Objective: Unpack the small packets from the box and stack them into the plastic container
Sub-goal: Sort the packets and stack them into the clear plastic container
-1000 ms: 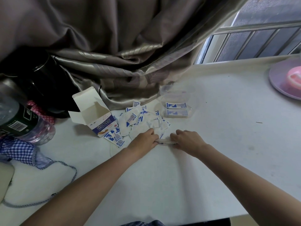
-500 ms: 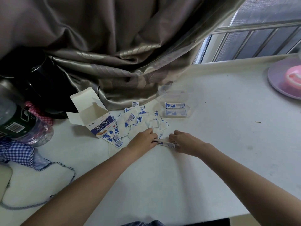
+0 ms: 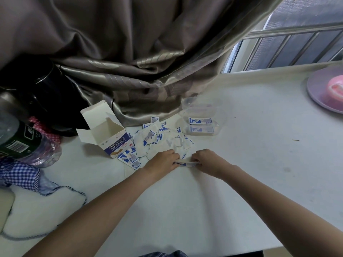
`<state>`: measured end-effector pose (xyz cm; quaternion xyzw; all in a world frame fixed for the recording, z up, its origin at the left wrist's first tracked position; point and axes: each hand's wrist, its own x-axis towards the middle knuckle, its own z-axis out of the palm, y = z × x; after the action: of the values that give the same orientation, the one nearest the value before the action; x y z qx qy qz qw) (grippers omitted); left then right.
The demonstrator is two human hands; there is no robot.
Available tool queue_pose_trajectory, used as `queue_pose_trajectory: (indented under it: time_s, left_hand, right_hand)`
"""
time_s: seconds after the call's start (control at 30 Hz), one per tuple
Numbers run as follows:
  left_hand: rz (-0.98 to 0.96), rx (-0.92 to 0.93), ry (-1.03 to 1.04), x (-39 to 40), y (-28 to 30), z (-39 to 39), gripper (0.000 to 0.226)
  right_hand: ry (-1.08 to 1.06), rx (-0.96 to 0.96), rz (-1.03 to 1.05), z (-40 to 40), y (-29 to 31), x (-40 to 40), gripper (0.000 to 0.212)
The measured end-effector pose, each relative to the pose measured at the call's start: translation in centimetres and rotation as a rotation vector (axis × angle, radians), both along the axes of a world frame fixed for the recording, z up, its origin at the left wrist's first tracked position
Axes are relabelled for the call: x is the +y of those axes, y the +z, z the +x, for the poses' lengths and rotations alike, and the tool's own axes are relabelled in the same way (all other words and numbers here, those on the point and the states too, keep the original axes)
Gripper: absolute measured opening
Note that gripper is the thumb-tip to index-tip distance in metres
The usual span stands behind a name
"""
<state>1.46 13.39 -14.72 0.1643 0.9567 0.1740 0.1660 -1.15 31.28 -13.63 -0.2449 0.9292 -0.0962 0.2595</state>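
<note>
An open white and blue box (image 3: 109, 135) lies on its side on the white table. Several small white and blue packets (image 3: 157, 139) are scattered between the box and a clear plastic container (image 3: 201, 116), which holds a few packets stacked flat. My left hand (image 3: 161, 160) and my right hand (image 3: 207, 160) face each other in front of the heap. Together they pinch a small bundle of packets (image 3: 185, 163) by its two ends, low over the table.
A brown curtain (image 3: 139, 62) hangs down onto the table behind the box and container. A dark kettle (image 3: 42, 89), a plastic bottle (image 3: 20, 140) and checked cloth (image 3: 20, 171) crowd the left. A purple plate (image 3: 321, 93) with a pink object sits far right.
Both hands have stayed over the same spot, squaring the bundle of packets between them. The bundle has tilted slightly and shifted a little nearer to me.
</note>
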Motion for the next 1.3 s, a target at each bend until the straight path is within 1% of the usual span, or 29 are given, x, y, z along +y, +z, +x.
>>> queue_pose_trajectory:
  time_s: [0.07,0.1,0.13,0.17,0.23,0.27,0.3,0.33,0.4,0.53,0.57,0.6,0.63,0.67,0.83,0.93,1.03,1.1,1.2,1.3]
  left_hand:
    - [0.059,0.017,0.045,-0.1,0.5,-0.7,0.021]
    - [0.127,0.045,0.12,-0.1,0.9,-1.3,0.019]
    - [0.237,0.066,0.249,0.0,1.6,-2.0,0.017]
    - [0.387,0.069,0.414,0.2,2.3,-2.8,0.014]
    - [0.734,0.024,0.703,1.1,4.2,-4.4,0.013]
    - [0.838,0.009,0.784,1.8,5.0,-5.4,0.012]
    - [0.854,0.018,0.818,2.4,5.6,-6.3,0.01]
    - [0.836,0.03,0.824,3.0,6.0,-7.1,0.007]
    - [0.73,0.032,0.799,3.9,6.4,-8.6,0.008]
    - [0.33,0.002,0.646,5.2,6.4,-10.8,0.005]
    - [0.242,0.0,0.614,5.4,6.4,-11.2,0.009]
    - [0.166,-0.012,0.581,5.7,6.5,-11.6,0.012]
    - [0.103,-0.029,0.547,5.9,6.5,-11.9,0.015]
    - [0.048,-0.052,0.513,6.1,6.3,-12.2,0.018]
    - [-0.152,-0.117,0.332,6.5,6.0,-13.4,0.025]
    - [-0.24,-0.116,0.236,6.6,6.3,-13.3,0.022]
    - [-0.272,-0.143,0.196,6.7,6.5,-13.4,0.022]
    - [-0.249,-0.205,0.207,6.7,6.5,-13.5,0.022]
    - [-0.155,-0.352,0.27,6.7,6.3,-13.7,0.026]
    - [-0.109,-0.38,0.303,6.8,6.2,-13.7,0.025]
  right_hand:
    - [-0.019,-0.005,-0.034,-0.6,0.8,0.4,0.012]
    - [-0.082,0.002,-0.108,-1.2,1.5,0.7,0.01]
    - [-0.174,0.012,-0.212,-1.9,2.2,1.1,0.007]
    - [-0.276,0.026,-0.325,-2.6,3.0,1.4,0.004]
    - [-0.48,0.085,-0.513,-4.3,4.5,2.0,0.005]
    - [-0.587,0.115,-0.595,-5.3,5.1,2.1,0.008]
    - [-0.691,0.122,-0.663,-6.1,5.5,2.2,0.01]
    - [-0.776,0.113,-0.717,-6.9,5.8,2.2,0.012]
    - [-0.86,0.106,-0.698,-8.2,6.0,2.3,0.013]
    - [-0.866,0.1,-0.47,-10.2,5.3,2.5,0.019]
    - [-0.85,0.09,-0.403,-10.3,5.3,2.4,0.016]
    - [-0.822,0.089,-0.336,-10.6,5.1,2.5,0.006]
    - [-0.793,0.094,-0.274,-10.7,5.1,2.4,0.007]
    - [-0.763,0.094,-0.216,-10.8,4.9,2.4,0.016]
    - [-0.623,0.056,0.005,-11.2,4.7,1.9,0.039]
    - [-0.523,0.057,0.114,-11.4,4.8,1.5,0.047]
    - [-0.465,0.065,0.21,-11.5,5.1,1.1,0.052]
    - [-0.444,0.076,0.248,-11.5,5.1,0.9,0.052]
    - [-0.419,0.096,0.271,-11.4,5.2,0.9,0.054]
    - [-0.404,0.085,0.282,-11.4,5.3,0.9,0.056]
